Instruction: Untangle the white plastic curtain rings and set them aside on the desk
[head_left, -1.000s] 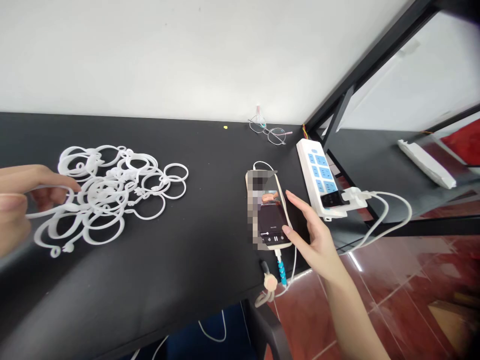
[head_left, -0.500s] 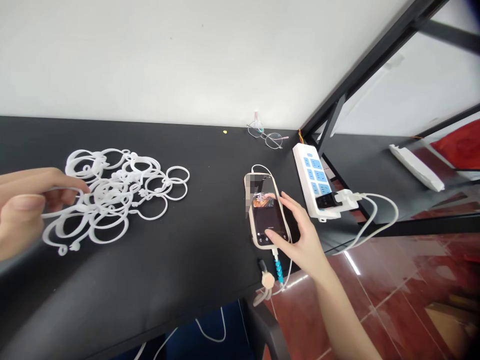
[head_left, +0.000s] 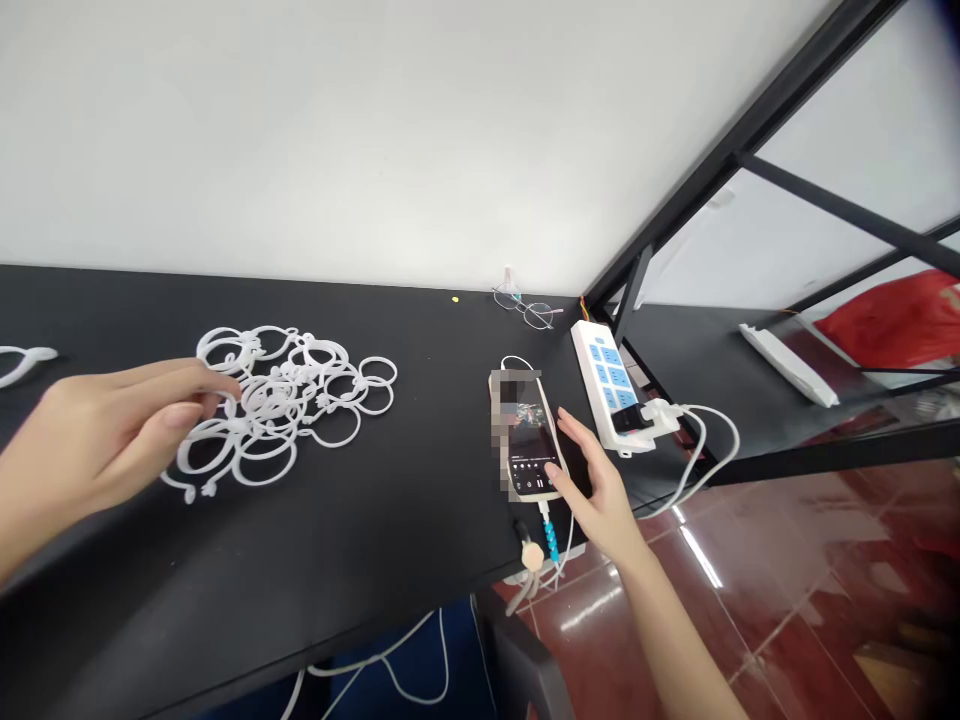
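Observation:
A tangled pile of white plastic rings (head_left: 262,475) with small knobs or loops on them lies on the black table. At the pile's left edge is my left hand (head_left: 127,430), its thumb and fingers pinched together around part of one ring; the fingers partly hide it. A phone (head_left: 531,430) in a pale case lies face up with its screen lit, a cable plugged into its lower end. My right hand (head_left: 600,505) is open beside it, thumb at the lower right of the screen and fingers spread along the right edge.
Behind the phone lie wire-framed glasses (head_left: 529,304). A white power strip (head_left: 606,385) with a black plug and white cables stands to the right, near a black metal frame (head_left: 637,285). One separate white ring (head_left: 26,362) is at the far left. The table's front edge (head_left: 360,632) is below.
The view has turned left, so the pile appears farther right and a separate ring shows at far left. My left fingers have closed more tightly. The phone's screen shows a different picture.

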